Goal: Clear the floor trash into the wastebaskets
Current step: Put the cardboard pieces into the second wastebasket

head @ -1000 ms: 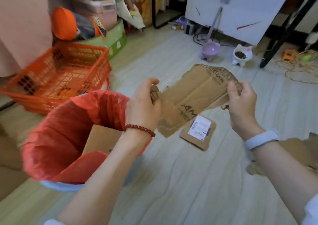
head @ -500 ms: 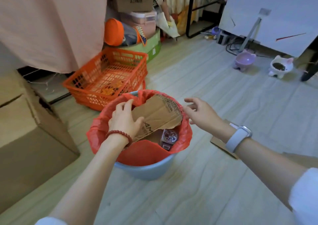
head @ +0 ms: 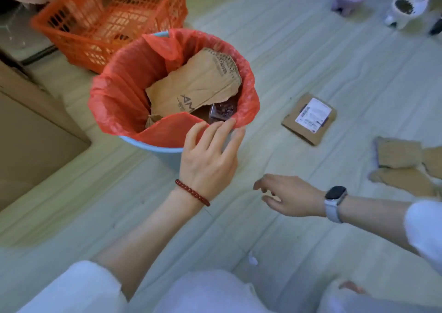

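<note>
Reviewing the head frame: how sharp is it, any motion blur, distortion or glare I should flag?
Head view: soft, even indoor light, no hard glare; motion blur smears the orange basket, the right hand and the frame's lower edge; the cardboard in the wastebasket is sharp enough to show print, unreadable; wide-angle bending at the borders.

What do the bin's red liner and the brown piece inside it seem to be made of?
Red liner: thin plastic film, slightly glossy, judging by its crinkles and folds over the rim. Brown piece: corrugated cardboard, matte, printed; its torn edge appears ragged and fluted.
</note>
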{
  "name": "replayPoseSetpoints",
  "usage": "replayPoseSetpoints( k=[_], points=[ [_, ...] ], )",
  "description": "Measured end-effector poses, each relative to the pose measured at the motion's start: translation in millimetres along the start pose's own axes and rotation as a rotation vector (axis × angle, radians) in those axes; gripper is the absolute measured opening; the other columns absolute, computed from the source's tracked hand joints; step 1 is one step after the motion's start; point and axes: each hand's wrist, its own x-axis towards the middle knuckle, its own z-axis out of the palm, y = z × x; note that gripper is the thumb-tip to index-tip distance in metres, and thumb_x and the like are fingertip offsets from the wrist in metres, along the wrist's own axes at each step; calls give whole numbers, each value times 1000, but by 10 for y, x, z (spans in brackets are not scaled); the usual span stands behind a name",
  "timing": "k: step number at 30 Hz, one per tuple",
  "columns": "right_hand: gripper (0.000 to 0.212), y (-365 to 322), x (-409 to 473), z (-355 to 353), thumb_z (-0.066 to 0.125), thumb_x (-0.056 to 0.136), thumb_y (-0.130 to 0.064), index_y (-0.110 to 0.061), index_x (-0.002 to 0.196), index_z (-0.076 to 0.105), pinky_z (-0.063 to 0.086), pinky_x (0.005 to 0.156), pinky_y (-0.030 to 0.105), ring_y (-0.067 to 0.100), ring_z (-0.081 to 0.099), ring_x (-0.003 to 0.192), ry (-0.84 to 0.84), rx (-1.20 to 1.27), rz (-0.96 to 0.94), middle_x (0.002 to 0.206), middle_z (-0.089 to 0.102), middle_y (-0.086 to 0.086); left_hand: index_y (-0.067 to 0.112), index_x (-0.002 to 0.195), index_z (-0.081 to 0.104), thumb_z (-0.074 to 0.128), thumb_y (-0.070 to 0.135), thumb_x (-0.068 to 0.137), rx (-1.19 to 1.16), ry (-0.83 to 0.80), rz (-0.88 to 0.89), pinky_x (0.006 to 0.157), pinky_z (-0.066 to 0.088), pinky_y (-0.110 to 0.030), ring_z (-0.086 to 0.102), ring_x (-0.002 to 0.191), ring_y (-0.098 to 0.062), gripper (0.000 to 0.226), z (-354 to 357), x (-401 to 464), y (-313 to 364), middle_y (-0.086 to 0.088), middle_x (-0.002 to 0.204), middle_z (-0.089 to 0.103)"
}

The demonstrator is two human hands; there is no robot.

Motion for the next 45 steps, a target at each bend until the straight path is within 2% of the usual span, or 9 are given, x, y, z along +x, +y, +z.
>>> replayPoseSetpoints(
  k=[6,9,12,17,26,29,34,40,45],
  points=[
    [55,-333,-211,1022,49,88,-37,-28,140,31,43,87,39,26,41,120,-521,-350,-304,141,35,9,18,113,65,53,4,72,143,5,-43,89,35,-34,64,103,-18,45,156,-175,99,-4,119,64],
    [30,-451,-318,1295,70,69,-34,-36,99,64,47,61,21,14,62,88,-491,-459,-456,108,65,-6,17,120,61,52,3,72,142,1,-60,89,35,-33,63,104,-18,51,173,-221,112,-4,122,62],
    [13,-448,-283,1340,57,68,-24,-27,59,66,36,40,18,6,60,62,-332,-542,-449,72,65,-12,15,124,57,49,4,73,130,-12,-73,89,35,-33,62,106,-17,53,172,-232,104,-2,125,60],
    [33,-351,-123,1308,38,80,10,1,109,50,39,68,40,29,43,111,-404,-293,-259,121,45,19,13,124,58,47,6,74,128,-47,-63,88,35,-33,62,106,-18,51,167,-294,127,-3,126,59],
    [18,-24,301,-35,46,83,6,4,97,57,45,63,42,35,55,83,470,46,83,100,55,20,-1,123,53,56,8,73,20,-157,-73,101,41,-45,55,119,-25,51,26,-149,106,-11,124,60],
    [15,-93,533,-512,46,77,15,6,84,56,37,71,18,22,47,77,887,273,147,86,52,22,3,122,55,52,22,80,-4,-182,-78,106,27,-55,54,120,-25,46,-41,-74,-1,-8,122,62],
    [15,-374,866,-1138,47,79,11,2,85,58,41,68,17,16,47,79,1188,372,27,87,49,12,18,133,44,25,55,85,-127,-369,-452,112,5,-55,28,138,-19,63,-125,72,-459,0,142,43],
    [33,-639,933,-1236,57,87,-20,-15,120,57,47,87,29,16,61,91,540,382,-141,108,59,2,24,111,59,47,41,88,-58,-570,-581,100,30,-40,55,110,-24,31,-138,156,-822,-1,112,65],
    [29,-672,880,-1091,50,90,-43,-22,106,62,32,90,33,14,53,97,253,-49,-178,89,57,-8,11,90,59,47,20,93,-262,-159,-607,68,43,-36,61,85,-32,16,-161,61,-782,-6,87,67]
  ],
)
